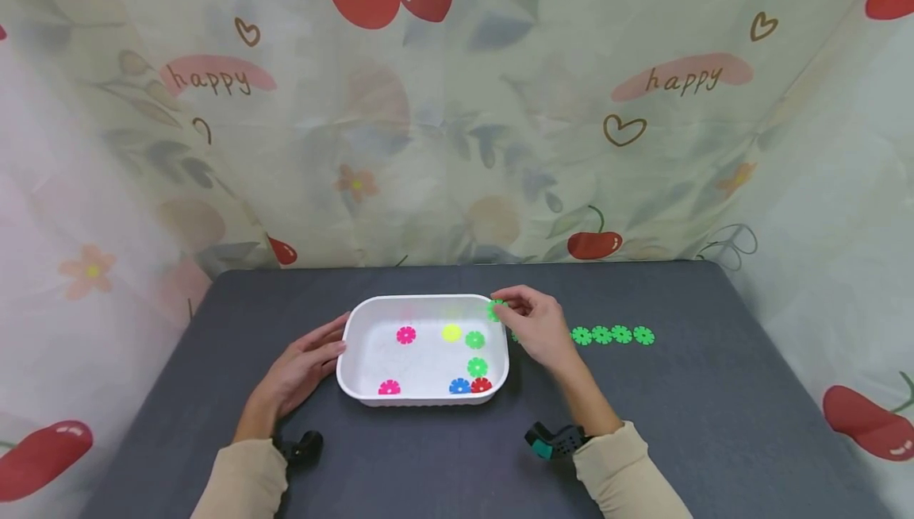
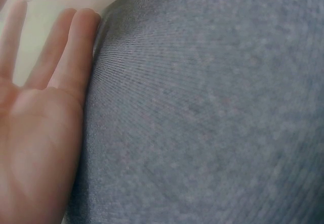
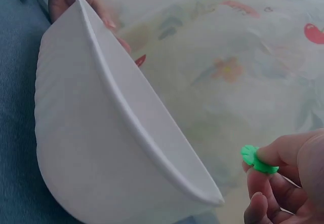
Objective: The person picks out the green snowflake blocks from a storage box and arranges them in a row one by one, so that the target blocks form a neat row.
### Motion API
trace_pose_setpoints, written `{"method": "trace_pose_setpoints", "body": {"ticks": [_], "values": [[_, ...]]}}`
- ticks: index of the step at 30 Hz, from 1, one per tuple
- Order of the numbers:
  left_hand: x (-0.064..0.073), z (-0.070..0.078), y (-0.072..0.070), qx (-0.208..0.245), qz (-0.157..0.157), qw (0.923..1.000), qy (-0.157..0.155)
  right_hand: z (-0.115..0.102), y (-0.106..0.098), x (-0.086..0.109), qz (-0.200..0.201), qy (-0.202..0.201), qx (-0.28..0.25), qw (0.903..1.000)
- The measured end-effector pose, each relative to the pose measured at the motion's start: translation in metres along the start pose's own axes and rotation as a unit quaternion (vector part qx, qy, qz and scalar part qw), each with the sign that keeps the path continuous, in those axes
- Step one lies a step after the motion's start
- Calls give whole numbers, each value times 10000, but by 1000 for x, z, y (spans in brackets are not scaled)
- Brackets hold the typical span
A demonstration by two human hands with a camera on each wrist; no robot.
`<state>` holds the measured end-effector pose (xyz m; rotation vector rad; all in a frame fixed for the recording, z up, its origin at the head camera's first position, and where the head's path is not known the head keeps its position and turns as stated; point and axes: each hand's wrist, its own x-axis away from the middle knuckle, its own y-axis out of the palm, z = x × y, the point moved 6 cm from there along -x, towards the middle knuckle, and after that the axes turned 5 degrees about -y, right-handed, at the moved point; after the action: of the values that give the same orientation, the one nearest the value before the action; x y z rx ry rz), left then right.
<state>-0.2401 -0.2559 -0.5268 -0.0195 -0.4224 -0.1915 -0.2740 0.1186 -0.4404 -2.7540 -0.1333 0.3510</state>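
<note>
A white plastic tray point(image 1: 427, 362) stands on the table with several notched plastic discs in it: pink point(image 1: 405, 335), yellow point(image 1: 451, 332), green point(image 1: 474, 340), blue point(image 1: 460, 386) and red point(image 1: 481, 385). My left hand point(image 1: 298, 370) rests against the tray's left end, its fingers fairly straight in the left wrist view. Over the tray's back right corner, my right hand point(image 1: 535, 328) pinches a green notched disc point(image 3: 257, 159) between thumb and fingers. The right wrist view shows this disc apart from the tray's rim point(image 3: 132, 120).
Right of the tray, a row of green discs point(image 1: 612, 335) lies on the dark table point(image 1: 714, 424); the right hand hides part of it. A printed curtain point(image 1: 457, 209) hangs behind the table, and a thin looped wire point(image 1: 739, 240) shows at the back right corner.
</note>
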Motion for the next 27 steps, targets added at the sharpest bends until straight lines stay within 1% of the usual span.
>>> {"method": "trace_pose_setpoints", "body": {"ticks": [5, 10, 15, 17, 22, 27], "values": [[0, 0, 0, -5, -11, 10000, 28, 10, -12, 1, 116, 63, -43, 9999], [-1, 0, -1, 4, -23, 10000, 22, 23, -25, 3, 218, 215, -59, 9995], [-1, 0, 0, -23, -15, 10000, 5, 36, -40, 4, 333, 272, 120, 9990], [-1, 0, 0, -35, -11, 10000, 0, 36, -47, 7, 338, 325, 196, 9987], [-1, 0, 0, -38, 31, 10000, -34, 45, -62, 12, 296, 428, 172, 9985], [-1, 0, -1, -21, 47, 10000, -38, 57, -78, 16, 380, 440, 274, 9979]]}}
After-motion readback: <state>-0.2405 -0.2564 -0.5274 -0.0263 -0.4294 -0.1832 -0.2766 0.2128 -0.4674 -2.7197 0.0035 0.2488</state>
